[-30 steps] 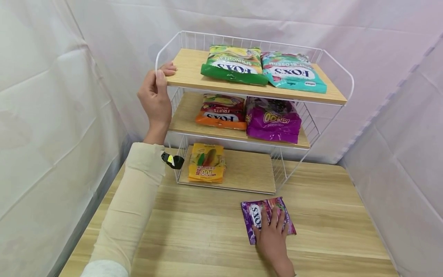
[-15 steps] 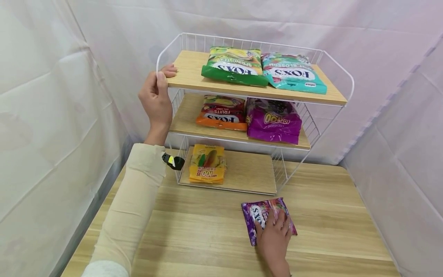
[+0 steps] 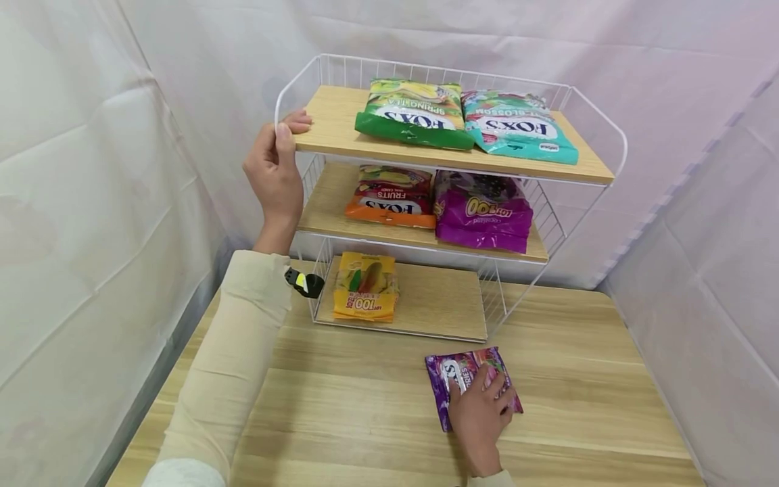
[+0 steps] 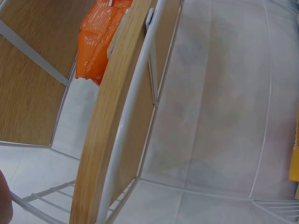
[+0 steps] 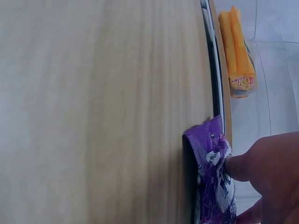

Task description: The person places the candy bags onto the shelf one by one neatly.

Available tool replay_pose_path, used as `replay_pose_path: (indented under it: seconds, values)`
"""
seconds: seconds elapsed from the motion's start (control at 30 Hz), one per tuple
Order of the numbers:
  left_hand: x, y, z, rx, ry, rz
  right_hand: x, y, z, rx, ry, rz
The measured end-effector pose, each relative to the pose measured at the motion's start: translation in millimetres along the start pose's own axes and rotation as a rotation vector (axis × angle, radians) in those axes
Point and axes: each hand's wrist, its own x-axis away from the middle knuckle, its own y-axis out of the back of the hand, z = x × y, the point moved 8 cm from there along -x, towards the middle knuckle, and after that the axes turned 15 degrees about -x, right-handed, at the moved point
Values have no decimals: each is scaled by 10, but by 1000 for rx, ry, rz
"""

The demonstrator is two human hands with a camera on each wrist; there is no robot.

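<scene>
My left hand (image 3: 276, 172) grips the upper left corner of a white wire rack (image 3: 593, 108), thumb at the front of the top shelf board and fingers over it. Low on the tabletop (image 3: 341, 406), my right hand (image 3: 481, 412) rests on a purple candy bag (image 3: 447, 379), fingers spread across its right part. In the right wrist view the thumb touches the face of the purple bag (image 5: 212, 158), which lies flat before the rack. Part of its print is hidden under the hand.
Green (image 3: 414, 115) and teal (image 3: 520, 125) candy bags lie on the top shelf. Red-orange (image 3: 389, 196) and magenta (image 3: 483, 213) bags sit on the middle shelf. A yellow bag (image 3: 365, 287) occupies the bottom shelf's left. Pale cloth (image 3: 706, 270) surrounds the table.
My right hand has shifted slightly on the purple bag, and its outstretched fingers have drawn in a little. The bag lies almost where it was. My left hand keeps its hold.
</scene>
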Motion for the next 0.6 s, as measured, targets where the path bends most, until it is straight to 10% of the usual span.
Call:
replay_pose_path:
  seconds: [0.6]
  values:
    - [-6, 0, -25, -28, -3, 4, 191, 7, 172, 75, 404, 6]
